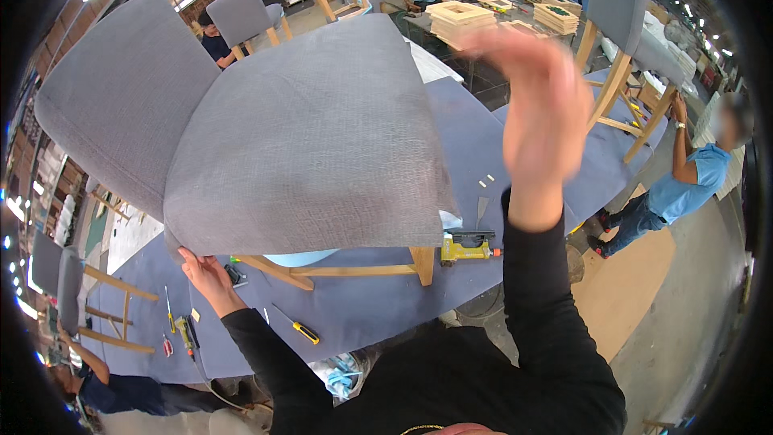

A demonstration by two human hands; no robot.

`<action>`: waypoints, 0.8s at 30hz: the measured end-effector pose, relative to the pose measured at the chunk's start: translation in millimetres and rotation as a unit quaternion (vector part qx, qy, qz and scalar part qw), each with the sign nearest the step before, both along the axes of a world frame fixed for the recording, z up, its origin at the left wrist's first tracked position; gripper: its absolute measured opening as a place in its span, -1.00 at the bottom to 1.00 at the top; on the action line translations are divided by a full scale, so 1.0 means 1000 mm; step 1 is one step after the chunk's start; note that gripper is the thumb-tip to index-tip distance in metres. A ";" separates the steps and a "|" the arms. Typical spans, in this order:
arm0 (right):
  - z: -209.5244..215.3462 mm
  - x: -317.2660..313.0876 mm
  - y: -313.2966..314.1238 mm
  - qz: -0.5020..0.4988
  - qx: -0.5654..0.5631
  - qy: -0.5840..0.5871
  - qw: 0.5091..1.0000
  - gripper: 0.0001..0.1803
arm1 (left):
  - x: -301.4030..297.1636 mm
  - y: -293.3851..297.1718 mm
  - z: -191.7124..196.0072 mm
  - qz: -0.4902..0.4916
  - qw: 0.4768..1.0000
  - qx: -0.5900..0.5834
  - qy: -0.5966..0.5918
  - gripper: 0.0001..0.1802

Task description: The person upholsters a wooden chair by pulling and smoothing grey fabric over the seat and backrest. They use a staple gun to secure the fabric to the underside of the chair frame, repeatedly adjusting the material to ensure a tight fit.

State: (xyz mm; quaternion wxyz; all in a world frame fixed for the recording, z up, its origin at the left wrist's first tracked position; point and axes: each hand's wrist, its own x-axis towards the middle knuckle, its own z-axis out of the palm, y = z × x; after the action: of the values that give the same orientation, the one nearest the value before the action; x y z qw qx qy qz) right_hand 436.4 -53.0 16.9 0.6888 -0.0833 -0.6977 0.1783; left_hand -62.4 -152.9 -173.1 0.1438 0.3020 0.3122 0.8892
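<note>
Chair [298, 129] seems fully upholstered, remaining work unshown, touched by left hand [211, 280] at eight o'clock, grip unclear, right hand [547, 117] empty, unclenched, at two.

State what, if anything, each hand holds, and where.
The left hand touches the grey fabric, wooden-legged chair at the seat's lower edge, near the backrest; whether it grips is unclear. The raised, blurred right hand holds nothing visible.

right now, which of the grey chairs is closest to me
The big chair directly in front of you, backrest to the left; the other grey chairs look smaller and stand farther off.
</note>
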 end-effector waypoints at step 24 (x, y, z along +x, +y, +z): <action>-0.024 0.001 0.135 0.227 -0.166 0.193 0.940 -0.30 | -0.002 -0.014 0.004 0.012 0.998 -0.019 -0.061 -0.61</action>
State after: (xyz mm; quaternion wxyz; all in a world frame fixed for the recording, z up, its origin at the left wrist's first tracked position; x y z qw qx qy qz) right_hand 437.2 82.1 -6.8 0.7277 0.0005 -0.5122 0.4563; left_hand -64.5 -167.3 -169.2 0.1574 0.2407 0.3232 0.9016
